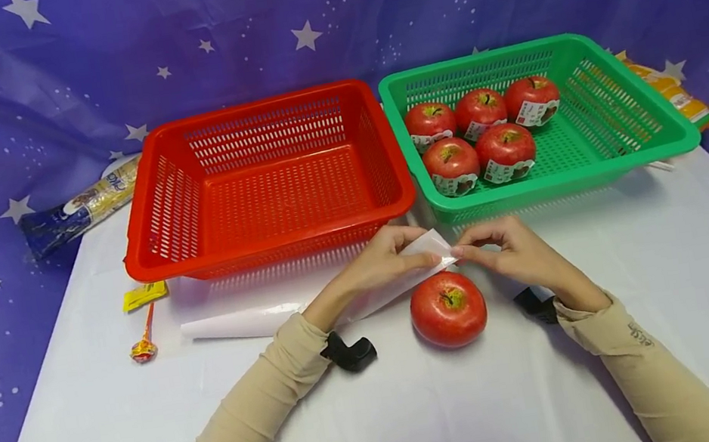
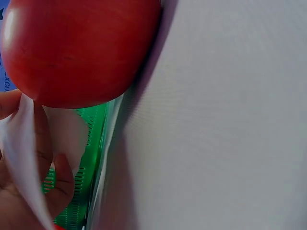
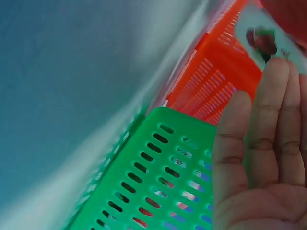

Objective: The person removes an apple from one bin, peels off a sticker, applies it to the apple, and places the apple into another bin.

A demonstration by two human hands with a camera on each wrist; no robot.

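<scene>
My left hand (image 1: 390, 257) holds a long white sticker sheet (image 1: 392, 290) slanting in front of the baskets. At the sheet's far end, my right hand (image 1: 514, 254) pinches with thumb and forefinger. A sticker with an apple picture (image 3: 263, 40) shows by the right fingertips in the right wrist view. Just below both hands, a red apple (image 1: 448, 310) sits on the table, its top bare of any sticker. In the left wrist view the apple (image 2: 81, 48) looms large beside the folded sheet (image 2: 24, 143) between the left fingers.
A red basket (image 1: 273, 252) stands behind the hands. The green basket (image 1: 568, 177) at its right contains several stickered apples (image 1: 505, 145). A lollipop (image 1: 143, 349) and yellow packet (image 1: 145, 295) lie left; a blue-and-gold packet (image 1: 84, 204) and orange packet (image 1: 675, 93) lie beyond the baskets.
</scene>
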